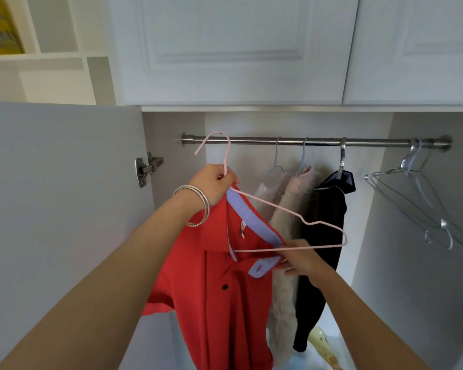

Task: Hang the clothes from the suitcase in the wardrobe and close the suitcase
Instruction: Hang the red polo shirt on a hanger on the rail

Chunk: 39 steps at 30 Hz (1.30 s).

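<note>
A red polo shirt (214, 284) with a light blue collar lining hangs half on a pink wire hanger (300, 222). My left hand (214, 185) grips the hanger's neck together with the shirt's shoulder, and the hook is level with the steel wardrobe rail (251, 141) near its left end. My right hand (302, 259) pinches the shirt's collar at the hanger's lower bar. The hanger's right arm sticks out bare, outside the shirt. The suitcase is out of view.
On the rail hang a pale pink garment (267, 190), a beige fluffy garment (284, 236) and a dark jacket (324, 236). Several empty silver hangers (417, 198) hang at the right end. The wardrobe door (59, 182) stands open on the left. White cupboards sit above.
</note>
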Available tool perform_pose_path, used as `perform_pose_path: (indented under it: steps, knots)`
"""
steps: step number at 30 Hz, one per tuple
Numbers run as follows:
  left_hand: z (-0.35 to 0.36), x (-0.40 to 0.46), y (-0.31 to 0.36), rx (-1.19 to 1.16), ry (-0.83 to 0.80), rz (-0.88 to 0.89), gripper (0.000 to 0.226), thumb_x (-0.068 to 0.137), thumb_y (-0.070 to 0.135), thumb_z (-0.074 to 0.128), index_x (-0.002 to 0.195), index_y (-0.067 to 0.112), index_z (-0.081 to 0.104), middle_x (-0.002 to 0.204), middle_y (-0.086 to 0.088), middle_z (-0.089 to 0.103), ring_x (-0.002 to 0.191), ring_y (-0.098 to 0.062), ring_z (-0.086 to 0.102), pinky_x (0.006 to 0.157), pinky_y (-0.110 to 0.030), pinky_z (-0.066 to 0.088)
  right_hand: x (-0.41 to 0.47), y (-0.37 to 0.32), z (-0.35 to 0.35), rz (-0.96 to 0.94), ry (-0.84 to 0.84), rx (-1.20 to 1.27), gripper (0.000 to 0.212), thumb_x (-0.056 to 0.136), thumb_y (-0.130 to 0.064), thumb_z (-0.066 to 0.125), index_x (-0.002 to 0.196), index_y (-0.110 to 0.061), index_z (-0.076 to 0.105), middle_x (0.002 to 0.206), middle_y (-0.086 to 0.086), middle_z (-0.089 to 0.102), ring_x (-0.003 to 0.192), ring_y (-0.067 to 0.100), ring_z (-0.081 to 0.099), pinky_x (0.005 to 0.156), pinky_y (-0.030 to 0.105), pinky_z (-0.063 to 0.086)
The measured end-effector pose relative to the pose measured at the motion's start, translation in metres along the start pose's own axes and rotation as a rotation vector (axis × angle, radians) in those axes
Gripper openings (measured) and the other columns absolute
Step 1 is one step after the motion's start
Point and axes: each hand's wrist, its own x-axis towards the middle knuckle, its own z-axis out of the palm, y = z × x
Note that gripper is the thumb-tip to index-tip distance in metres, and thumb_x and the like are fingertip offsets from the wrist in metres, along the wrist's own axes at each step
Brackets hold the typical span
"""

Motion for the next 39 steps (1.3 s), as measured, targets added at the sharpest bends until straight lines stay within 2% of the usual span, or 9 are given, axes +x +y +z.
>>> perform_pose_path:
  steps: [5, 7, 11, 17, 19, 26, 31, 36, 39]
  knots:
    - [-0.006, -0.006, -0.014, 0.021, 0.0, -0.06, 0.029, 0.095, 0.013, 0.043, 0.102, 0.0, 0.068, 0.107, -0.018, 0.068, 0.101, -0.029, 0.061, 0.085, -0.027, 0.043, -0.001, -0.011, -0.033, -0.024, 0.066, 0.106, 0.015, 0.089, -0.01, 0.054, 0.076, -0.011, 0.062, 0.065, 0.006, 0.061, 0.058, 0.016, 0.058, 0.057, 0.024, 0.046]
    - [-0.006, -0.007, -0.016, 0.05, 0.008, -0.074, 0.029, 0.095, 0.014, 0.043, 0.103, 0.0, 0.067, 0.107, -0.019, 0.067, 0.099, -0.03, 0.061, 0.079, -0.025, 0.041, -0.002, -0.013, -0.045, -0.038, 0.075, 0.13, 0.014, 0.086, -0.007, 0.057, 0.074, -0.013, 0.063, 0.066, 0.007, 0.062, 0.06, 0.018, 0.057, 0.058, 0.025, 0.046]
    - [-0.007, -0.008, -0.018, 0.188, -0.01, -0.098, 0.027, 0.096, 0.018, 0.042, 0.094, 0.004, 0.065, 0.087, -0.016, 0.059, 0.056, -0.023, 0.05, 0.052, -0.026, 0.035, -0.009, -0.018, -0.067, -0.059, 0.073, 0.131, 0.008, 0.083, -0.008, 0.064, 0.082, -0.014, 0.07, 0.066, 0.004, 0.064, 0.065, 0.017, 0.058, 0.061, 0.027, 0.046]
    - [0.006, -0.002, -0.017, 0.258, 0.114, -0.112, 0.032, 0.096, 0.019, 0.041, 0.079, -0.002, 0.06, 0.097, -0.028, 0.065, 0.094, -0.041, 0.058, 0.069, -0.032, 0.037, -0.012, -0.022, -0.086, -0.09, 0.118, 0.034, 0.007, 0.084, -0.014, 0.065, 0.084, -0.013, 0.073, 0.045, -0.009, 0.059, 0.055, 0.01, 0.05, 0.057, 0.022, 0.04]
    - [0.01, -0.001, -0.011, 0.261, 0.168, -0.111, 0.035, 0.096, 0.018, 0.039, 0.07, -0.001, 0.054, 0.096, -0.031, 0.063, 0.094, -0.043, 0.057, 0.071, -0.035, 0.038, -0.011, -0.021, -0.088, -0.113, 0.141, 0.017, 0.008, 0.085, -0.014, 0.065, 0.085, -0.012, 0.072, 0.041, -0.011, 0.058, 0.055, 0.01, 0.051, 0.057, 0.022, 0.039]
    - [0.017, 0.001, -0.006, 0.248, 0.288, -0.124, 0.037, 0.097, 0.015, 0.037, 0.092, -0.014, 0.059, 0.101, -0.034, 0.062, 0.099, -0.046, 0.055, 0.081, -0.04, 0.04, -0.01, -0.019, -0.096, -0.091, 0.113, 0.057, 0.01, 0.087, -0.011, 0.064, 0.093, -0.007, 0.07, 0.044, -0.009, 0.061, 0.038, -0.001, 0.055, 0.057, 0.022, 0.042]
    - [0.018, 0.002, -0.001, 0.25, 0.242, -0.142, 0.036, 0.097, 0.016, 0.038, 0.095, -0.013, 0.059, 0.099, -0.031, 0.064, 0.086, -0.041, 0.056, 0.071, -0.035, 0.038, -0.008, -0.027, -0.103, -0.093, 0.151, 0.01, 0.009, 0.087, -0.005, 0.061, 0.091, -0.006, 0.069, 0.071, 0.004, 0.067, 0.062, 0.012, 0.062, 0.051, 0.019, 0.046]
    - [0.022, 0.002, 0.006, 0.274, 0.211, -0.131, 0.035, 0.098, 0.016, 0.037, 0.097, -0.011, 0.059, 0.092, -0.027, 0.061, 0.091, -0.04, 0.059, 0.068, -0.03, 0.034, -0.003, -0.038, -0.107, -0.063, 0.255, 0.017, 0.009, 0.081, 0.003, 0.059, 0.075, -0.004, 0.063, 0.072, 0.009, 0.063, 0.065, 0.018, 0.058, 0.055, 0.025, 0.046]
    - [0.021, 0.0, 0.014, 0.307, 0.179, -0.123, 0.035, 0.098, 0.017, 0.036, 0.091, -0.008, 0.059, 0.082, -0.02, 0.058, 0.08, -0.037, 0.053, 0.07, -0.032, 0.038, 0.001, -0.042, -0.115, -0.035, 0.306, 0.084, 0.009, 0.079, 0.005, 0.056, 0.077, -0.002, 0.061, 0.071, 0.011, 0.061, 0.065, 0.02, 0.058, 0.055, 0.026, 0.046]
